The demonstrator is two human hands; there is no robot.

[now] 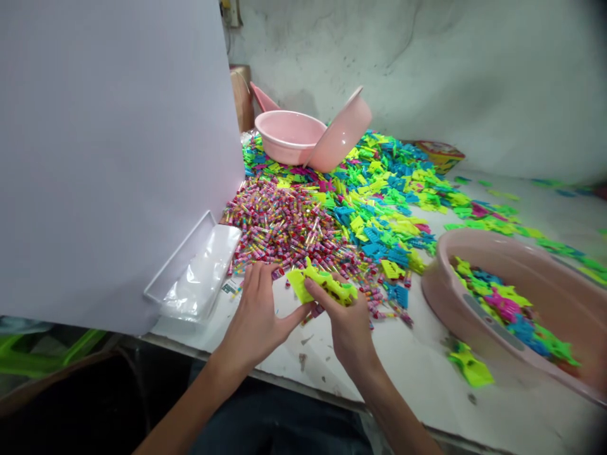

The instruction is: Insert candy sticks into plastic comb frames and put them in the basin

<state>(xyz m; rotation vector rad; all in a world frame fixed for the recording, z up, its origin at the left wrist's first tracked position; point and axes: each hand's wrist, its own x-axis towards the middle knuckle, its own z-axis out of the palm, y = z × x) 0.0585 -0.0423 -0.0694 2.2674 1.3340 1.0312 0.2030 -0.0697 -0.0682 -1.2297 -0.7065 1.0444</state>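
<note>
Over the front of the table, my right hand is closed around a bright yellow plastic piece with cut-out holes; it may be several stacked pieces. My left hand is beside it, thumb stretched toward the right hand and well apart from the fingers. Its fingertips are at the near edge of a heap of small pink-and-red tubes with coloured contents. The thumb tip lies close to a small pink tube under the right hand. Whether it touches that tube I cannot tell.
Clear plastic bags lie in a white tray at left, against a tall pale panel. Behind spreads a pile of coloured plastic pieces under two pink basins. A larger pink tub with similar pieces stands right, near a loose green piece.
</note>
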